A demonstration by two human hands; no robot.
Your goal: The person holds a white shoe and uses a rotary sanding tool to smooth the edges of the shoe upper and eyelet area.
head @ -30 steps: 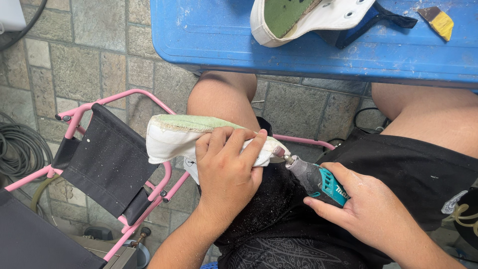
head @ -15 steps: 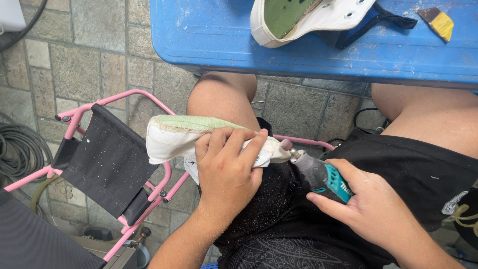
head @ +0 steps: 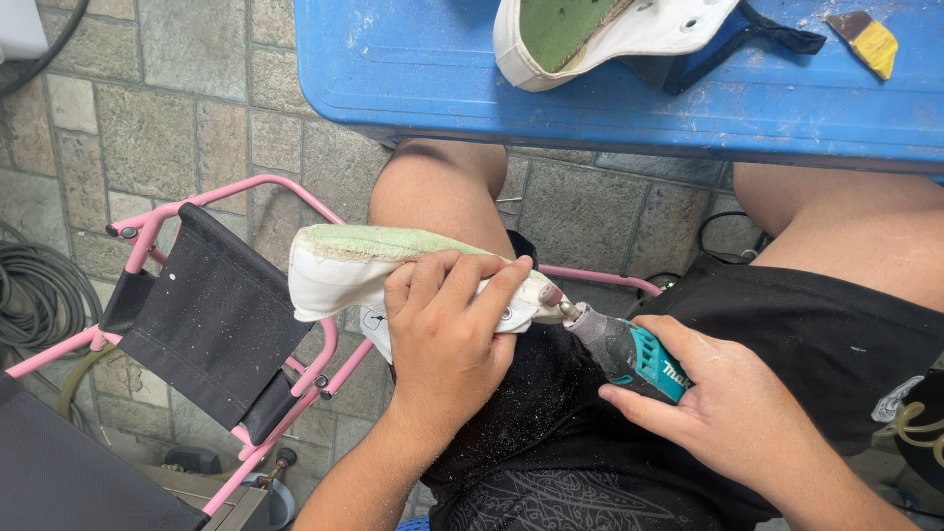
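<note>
My left hand (head: pixel 447 339) is wrapped over a white shoe (head: pixel 393 275). My fingers (head: pixel 462 285) curl down on top of it and press it against my left leg (head: pixel 438 192). The shoe lies on its side, with its green sole (head: pixel 393 241) facing up and away from me. Its toe end points to my left, out past my knee.

My right hand (head: pixel 723 408) is closed around a small grinder (head: pixel 624 349). The grinder is grey with a blue-green part near my thumb. Its tip touches the end of the shoe that sits just beside my left fingers.

Both hands rest over my lap. My black shorts (head: pixel 787 344) have lots of little white dust bits on them.

To my left stands a pink folding chair (head: pixel 211 315) with a black cloth seat. It is close to my leg. Past it, at the edge, lies a grey hose (head: pixel 34 290) in a coil on the stone floor (head: pixel 177 108).

In front of my knees is a blue table (head: pixel 413 69). A second white shoe (head: pixel 610 39) lies on it, green sole showing. Well to the right of that shoe sits a small brush (head: pixel 865 37) with a yellow end.
</note>
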